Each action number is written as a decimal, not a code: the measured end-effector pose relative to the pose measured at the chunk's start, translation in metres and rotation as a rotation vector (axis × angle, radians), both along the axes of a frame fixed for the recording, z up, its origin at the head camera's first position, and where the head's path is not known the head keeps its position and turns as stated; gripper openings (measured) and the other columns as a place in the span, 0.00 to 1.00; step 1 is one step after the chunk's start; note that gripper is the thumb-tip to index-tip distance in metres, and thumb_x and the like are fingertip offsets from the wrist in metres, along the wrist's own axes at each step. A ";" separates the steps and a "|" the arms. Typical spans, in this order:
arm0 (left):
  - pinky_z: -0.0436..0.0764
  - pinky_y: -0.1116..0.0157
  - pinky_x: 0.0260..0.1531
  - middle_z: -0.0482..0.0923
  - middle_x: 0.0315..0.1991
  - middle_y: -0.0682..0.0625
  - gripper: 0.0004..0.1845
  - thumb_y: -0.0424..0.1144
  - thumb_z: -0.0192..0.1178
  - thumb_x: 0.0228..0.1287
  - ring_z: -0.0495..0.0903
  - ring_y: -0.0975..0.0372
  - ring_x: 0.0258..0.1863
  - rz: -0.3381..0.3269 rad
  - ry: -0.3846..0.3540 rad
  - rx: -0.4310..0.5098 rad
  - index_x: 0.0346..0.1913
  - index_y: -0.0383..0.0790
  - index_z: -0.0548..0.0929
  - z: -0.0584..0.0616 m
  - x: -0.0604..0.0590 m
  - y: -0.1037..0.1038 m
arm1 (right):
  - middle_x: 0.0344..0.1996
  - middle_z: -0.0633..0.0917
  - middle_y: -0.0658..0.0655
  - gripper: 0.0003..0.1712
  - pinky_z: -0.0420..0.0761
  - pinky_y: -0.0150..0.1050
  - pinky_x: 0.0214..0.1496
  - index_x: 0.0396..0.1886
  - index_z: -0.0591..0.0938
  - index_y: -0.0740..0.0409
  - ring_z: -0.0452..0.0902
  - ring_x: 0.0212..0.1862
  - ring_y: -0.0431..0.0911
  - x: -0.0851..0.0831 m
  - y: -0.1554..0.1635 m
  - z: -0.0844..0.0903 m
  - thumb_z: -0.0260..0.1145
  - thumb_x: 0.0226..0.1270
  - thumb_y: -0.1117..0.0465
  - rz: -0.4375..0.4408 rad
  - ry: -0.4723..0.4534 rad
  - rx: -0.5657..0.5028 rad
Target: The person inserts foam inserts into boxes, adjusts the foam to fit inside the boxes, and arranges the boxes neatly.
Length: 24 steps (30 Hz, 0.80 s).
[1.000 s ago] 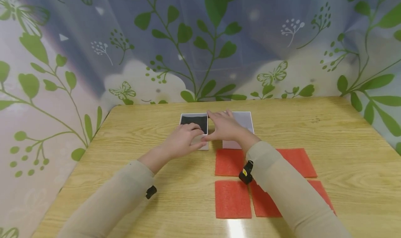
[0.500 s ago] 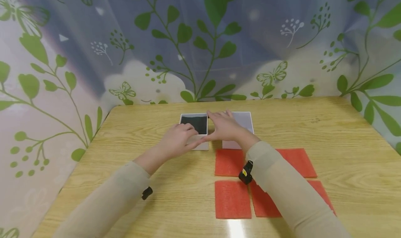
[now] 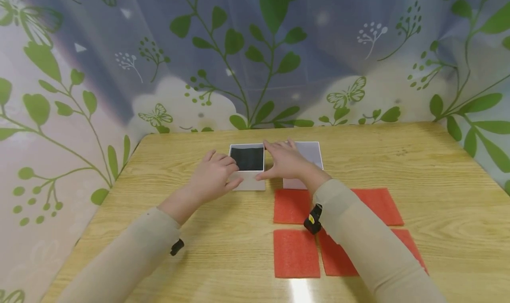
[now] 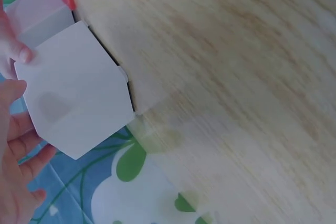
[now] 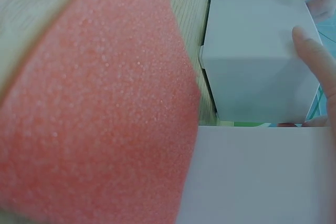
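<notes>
A white open-topped box [image 3: 250, 181] stands on the table with dark, flat, cloth-like material [image 3: 251, 159] inside. My right hand [image 3: 287, 160] holds this box at its right end, the thumb [image 5: 314, 56] against the front wall and the fingers reaching toward the back corner. At the left end is my left hand [image 3: 214, 176], fingers loosely bent and holding nothing; its fingertips are close to the box wall [image 4: 79, 87], and contact cannot be told. A second white box [image 3: 310, 153], with a pale interior, stands to the right, partly behind my right hand.
Several red foam-like squares [image 3: 296, 253] lie in rows on the wooden table [image 3: 223, 254] in front of the boxes, some partly under my right forearm. A leaf-patterned curtain [image 3: 255, 72] hangs behind the table's far edge.
My left hand has moved left, away from the box's front right part to its left end, uncovering more of the dark material. My right hand and both boxes stay put.
</notes>
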<state>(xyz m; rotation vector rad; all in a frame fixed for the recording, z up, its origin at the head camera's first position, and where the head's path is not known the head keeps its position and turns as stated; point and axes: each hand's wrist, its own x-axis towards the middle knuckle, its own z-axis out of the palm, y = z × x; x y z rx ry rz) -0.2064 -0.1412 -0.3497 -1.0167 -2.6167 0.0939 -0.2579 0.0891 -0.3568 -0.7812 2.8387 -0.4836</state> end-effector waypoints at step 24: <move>0.58 0.43 0.60 0.77 0.50 0.43 0.17 0.53 0.60 0.61 0.71 0.51 0.54 0.016 0.083 0.019 0.34 0.41 0.86 0.002 0.001 -0.011 | 0.69 0.61 0.58 0.64 0.31 0.54 0.69 0.74 0.49 0.59 0.49 0.70 0.54 0.001 0.000 0.002 0.65 0.47 0.29 -0.006 -0.006 -0.005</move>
